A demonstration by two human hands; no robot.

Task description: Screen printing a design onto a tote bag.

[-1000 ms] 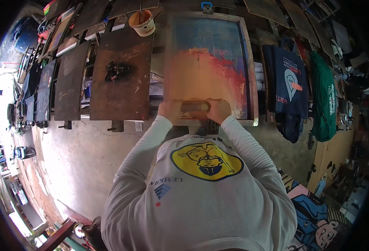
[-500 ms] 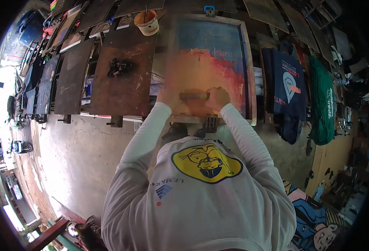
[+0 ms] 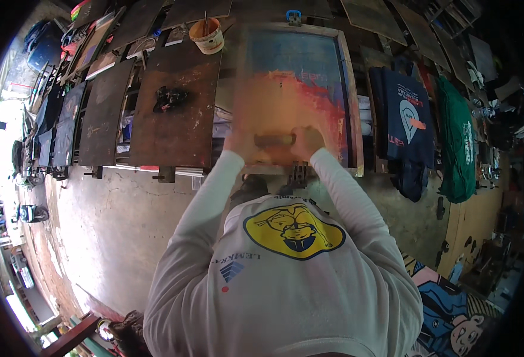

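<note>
A dark bar-shaped squeegee (image 3: 275, 140) lies across the near part of a wood-framed printing screen (image 3: 352, 107). Around its right end my right hand (image 3: 308, 143) is closed. My left hand (image 3: 237, 141) is at its left end and seems to grip it, though haze blurs those fingers. Orange ink (image 3: 268, 107) covers much of the mesh about the squeegee, with red streaks along its right side. Beyond the ink the mesh is bluish. A hinge clamp with a blue loop (image 3: 294, 16) stands at the screen's far edge.
An ink-stained bucket (image 3: 207, 37) with a stick in it stands beyond a dark board (image 3: 176, 131) to the left. A crumpled black thing (image 3: 170, 99) lies on that board. On the right hang navy printed bags (image 3: 406, 119) and green cloth (image 3: 455, 143).
The whole picture has shifted slightly. Both hands and the squeegee remain at the near part of the screen, with little visible movement across it.
</note>
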